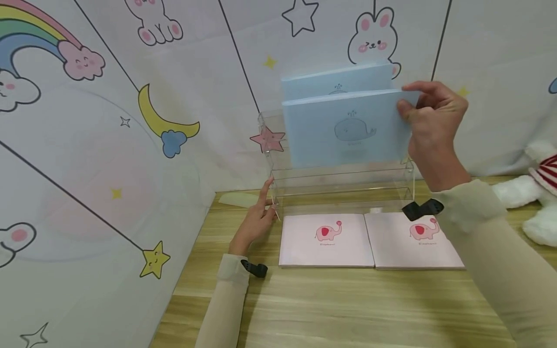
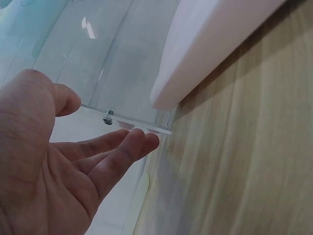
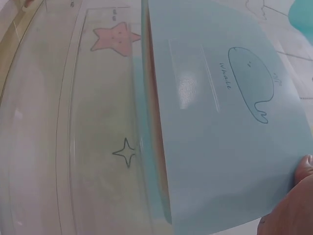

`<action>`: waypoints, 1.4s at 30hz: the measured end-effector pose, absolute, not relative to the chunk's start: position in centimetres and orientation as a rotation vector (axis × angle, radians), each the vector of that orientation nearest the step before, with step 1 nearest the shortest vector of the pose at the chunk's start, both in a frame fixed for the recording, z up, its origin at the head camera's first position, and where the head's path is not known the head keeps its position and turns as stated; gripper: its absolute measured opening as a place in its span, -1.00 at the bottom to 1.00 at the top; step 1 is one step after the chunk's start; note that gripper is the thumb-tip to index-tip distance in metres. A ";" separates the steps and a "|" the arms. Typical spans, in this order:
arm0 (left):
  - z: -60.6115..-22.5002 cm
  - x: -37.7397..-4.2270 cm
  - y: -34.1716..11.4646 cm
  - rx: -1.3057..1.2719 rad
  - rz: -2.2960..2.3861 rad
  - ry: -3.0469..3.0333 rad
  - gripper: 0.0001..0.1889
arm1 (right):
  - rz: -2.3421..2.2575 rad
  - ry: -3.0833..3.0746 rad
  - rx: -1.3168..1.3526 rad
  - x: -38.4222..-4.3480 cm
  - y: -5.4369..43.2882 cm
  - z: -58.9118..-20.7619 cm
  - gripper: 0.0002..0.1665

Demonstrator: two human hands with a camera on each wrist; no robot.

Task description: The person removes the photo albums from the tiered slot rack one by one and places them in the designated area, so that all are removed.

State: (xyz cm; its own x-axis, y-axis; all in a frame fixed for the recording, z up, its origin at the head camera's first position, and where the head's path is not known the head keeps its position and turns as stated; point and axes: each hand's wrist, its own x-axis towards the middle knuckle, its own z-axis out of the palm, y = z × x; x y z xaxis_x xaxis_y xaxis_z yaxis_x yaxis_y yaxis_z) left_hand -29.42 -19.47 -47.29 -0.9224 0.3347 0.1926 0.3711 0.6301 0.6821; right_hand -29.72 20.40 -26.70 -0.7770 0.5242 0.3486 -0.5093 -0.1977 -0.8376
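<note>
My right hand (image 1: 435, 113) pinches the upper right corner of a light blue notebook (image 1: 313, 130) with a whale drawn on its cover, thumb in front and fingers behind. The notebook is held over the tiers of a clear acrylic rack (image 1: 344, 188). A second blue whale notebook (image 1: 304, 88) stands upright just behind it, partly hidden. My left hand (image 1: 256, 220) is at the rack's left side, its fingertips (image 2: 134, 139) against the side panel's edge. In the right wrist view the held notebook (image 3: 210, 166) shows the word "whale" and its page edges.
Two pink elephant notebooks (image 1: 304, 251) (image 1: 391, 253) lie side by side in front of the rack. A white plush toy (image 1: 541, 193) in red stripes sits at the right. Behind everything hangs a cloth (image 1: 226, 125) printed with cartoons. The table is wood-grained (image 1: 339, 309).
</note>
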 end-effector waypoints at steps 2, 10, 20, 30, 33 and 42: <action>-47.4 -29.4 -19.5 -0.607 -1.182 -2.792 -0.18 | 2.042 -1.401 -0.035 -29.4 20.4 -26.9 -0.67; -47.2 -29.4 -19.5 -0.615 -1.192 -2.786 -0.18 | 2.103 -1.371 -0.078 -28.4 20.3 -27.7 -0.66; -47.5 -29.5 -19.5 -0.625 -1.176 -2.784 -0.18 | 2.145 -1.429 -0.141 -26.5 20.1 -29.0 -0.68; -47.4 -29.5 -19.5 -0.610 -1.207 -2.787 -0.17 | 2.201 -1.479 -0.155 -24.4 19.8 -30.3 -0.71; -47.3 -29.5 -19.5 -0.611 -1.213 -2.788 -0.17 | 2.222 -1.493 -0.145 -23.8 19.7 -30.8 -0.72; -47.4 -29.6 -19.6 -0.603 -1.211 -2.790 -0.16 | 2.332 -1.499 -0.155 -22.0 19.6 -32.3 -0.71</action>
